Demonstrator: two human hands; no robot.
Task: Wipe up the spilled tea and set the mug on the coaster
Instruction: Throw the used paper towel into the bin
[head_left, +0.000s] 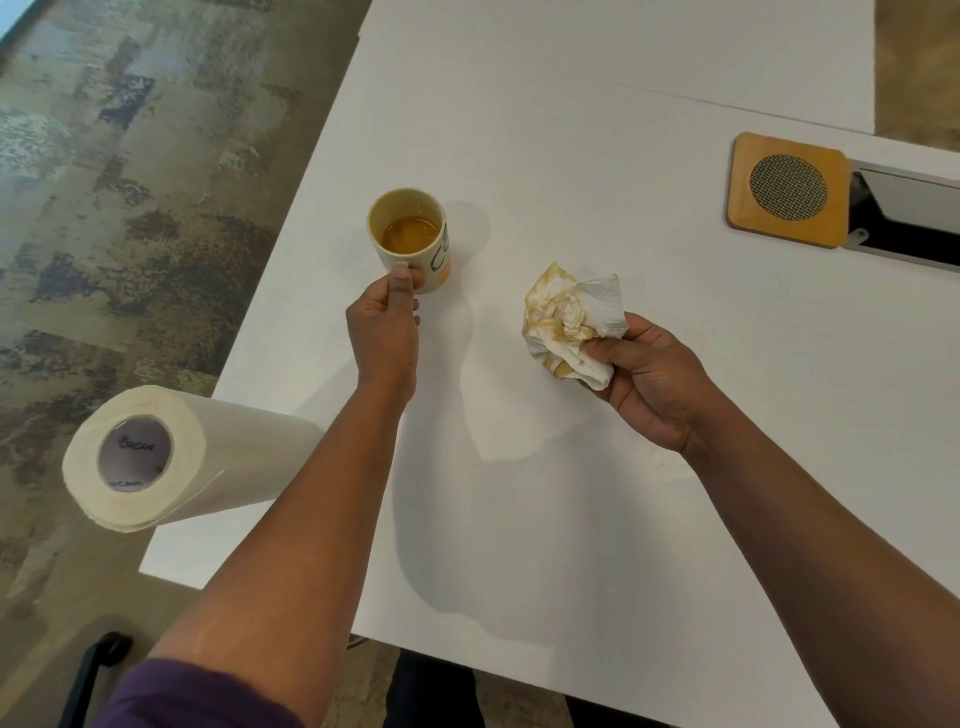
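Note:
A cream mug (410, 234) with amber tea in it stands upright on the white table (597, 156), left of centre. My left hand (383, 325) grips the mug on its near side, thumb on the wall. My right hand (644, 374) holds a crumpled paper towel (569, 319), stained yellow-brown with tea, just above the table to the right of the mug. A square wooden coaster (787, 189) with a round mesh centre lies flat at the far right, well apart from the mug. The tabletop between my hands looks dry.
A roll of paper towels (171, 460) lies on its side at the table's left edge, overhanging it. A cable slot (904, 218) with an open flap sits just right of the coaster. Patterned carpet lies to the left; a dark chair part shows at bottom left.

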